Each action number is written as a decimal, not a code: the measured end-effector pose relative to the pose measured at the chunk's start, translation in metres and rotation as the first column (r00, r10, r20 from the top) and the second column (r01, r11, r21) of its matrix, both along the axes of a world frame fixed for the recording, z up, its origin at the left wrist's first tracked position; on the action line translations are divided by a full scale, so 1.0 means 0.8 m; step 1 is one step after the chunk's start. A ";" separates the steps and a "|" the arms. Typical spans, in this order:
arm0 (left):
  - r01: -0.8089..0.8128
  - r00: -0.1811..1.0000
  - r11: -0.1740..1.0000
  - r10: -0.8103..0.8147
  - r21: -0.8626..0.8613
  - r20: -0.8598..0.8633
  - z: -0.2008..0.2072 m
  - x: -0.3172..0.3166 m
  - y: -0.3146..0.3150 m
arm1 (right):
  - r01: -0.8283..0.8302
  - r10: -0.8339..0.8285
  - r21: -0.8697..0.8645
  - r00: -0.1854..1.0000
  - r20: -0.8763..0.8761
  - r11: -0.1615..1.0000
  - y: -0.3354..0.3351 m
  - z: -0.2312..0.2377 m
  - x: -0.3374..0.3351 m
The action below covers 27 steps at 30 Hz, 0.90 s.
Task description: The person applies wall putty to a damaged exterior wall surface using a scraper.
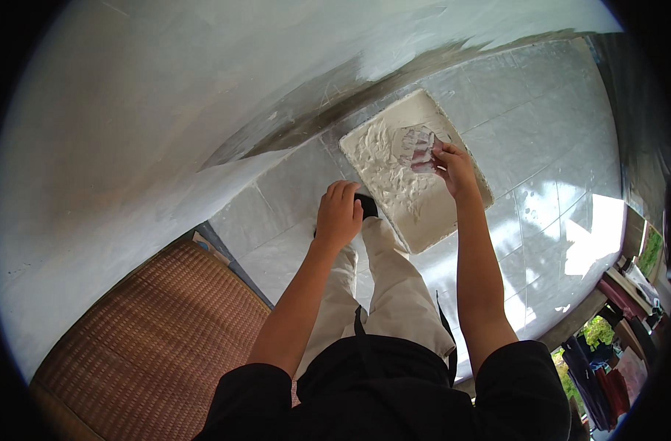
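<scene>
My right hand (pixel 454 169) grips a flat scraper (pixel 422 151) with a reddish-brown surface, smeared with white paste. The scraper is held over a shallow rectangular tray (pixel 379 116) on the floor. Thick off-white paste (pixel 383 162) lies in the tray, ridged and lumpy on the left and smoother toward the near right end. My left hand (pixel 338 215) hovers left of the tray, above my dark shoe (pixel 366 206). Its fingers are loosely bent with the thumb apart, and I see nothing in it.
A grey-white wall (pixel 152 95) rises on the left, with a darker damp-looking band (pixel 299 121) near its base. Grey tiles (pixel 541 140) cover the floor. A brown woven panel (pixel 159 331) stands at lower left. Hanging clothes (pixel 607 375) and sunlit patches appear at right.
</scene>
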<state>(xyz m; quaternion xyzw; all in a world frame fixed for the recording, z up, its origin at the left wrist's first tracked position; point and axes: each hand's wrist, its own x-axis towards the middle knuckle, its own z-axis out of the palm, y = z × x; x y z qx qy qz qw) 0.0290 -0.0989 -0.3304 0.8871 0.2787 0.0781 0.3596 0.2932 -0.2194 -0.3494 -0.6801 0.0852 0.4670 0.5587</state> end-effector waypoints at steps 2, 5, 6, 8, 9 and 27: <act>-0.001 1.000 1.000 0.000 0.008 0.030 0.015 0.009 0.007 | 0.044 -0.042 0.084 0.999 -0.033 0.995 -0.004 0.020 -0.003; -0.014 0.996 1.000 0.013 0.015 0.086 0.051 0.025 0.023 | 0.122 -0.085 0.349 0.989 -0.121 0.929 0.003 0.064 -0.006; -0.022 0.993 1.000 0.022 0.004 0.115 0.066 0.032 0.029 | 0.119 -0.086 0.366 0.991 -0.106 0.923 0.006 0.080 -0.005; -0.032 0.985 0.999 0.028 0.022 0.169 0.100 0.047 0.041 | 0.118 -0.081 0.484 0.992 -0.097 0.867 0.013 0.117 -0.003; -0.044 0.977 0.999 0.037 0.026 0.210 0.121 0.056 0.047 | 0.122 -0.084 0.527 0.992 -0.096 0.841 0.019 0.145 -0.003; -0.279 0.758 0.845 -0.098 0.457 0.644 0.427 0.063 0.122 | -0.205 -0.110 0.886 0.956 0.272 0.416 0.142 0.487 -0.040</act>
